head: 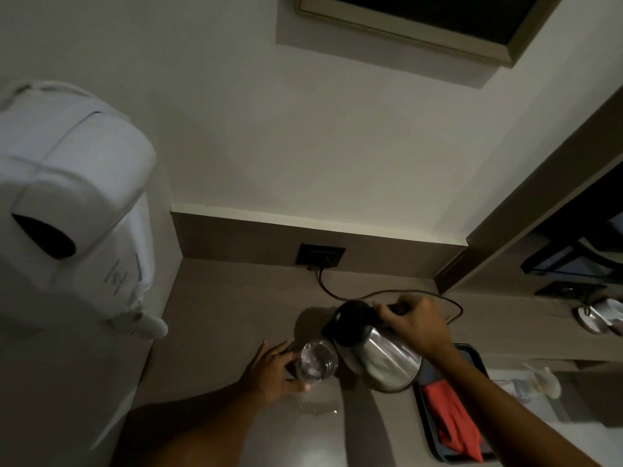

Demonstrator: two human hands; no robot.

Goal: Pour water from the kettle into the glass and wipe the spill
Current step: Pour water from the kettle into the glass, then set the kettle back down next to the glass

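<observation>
A steel kettle (381, 357) with a black lid is tilted to the left, its spout over a clear glass (317, 360). My right hand (416, 320) grips the kettle's black handle from above. My left hand (269, 369) wraps around the left side of the glass, which stands on the grey-brown counter (229, 315). Water shows inside the glass. A small wet patch (317, 406) glints on the counter just in front of the glass. A red cloth (451, 419) lies on a dark tray (428, 429) to the right.
A white wall-mounted appliance (74, 210) hangs at the left. A black cord (387, 293) runs from a wall socket (320, 255) behind the kettle. A framed picture (421, 18) hangs above. A shelf unit (573, 261) and small white items stand at the right.
</observation>
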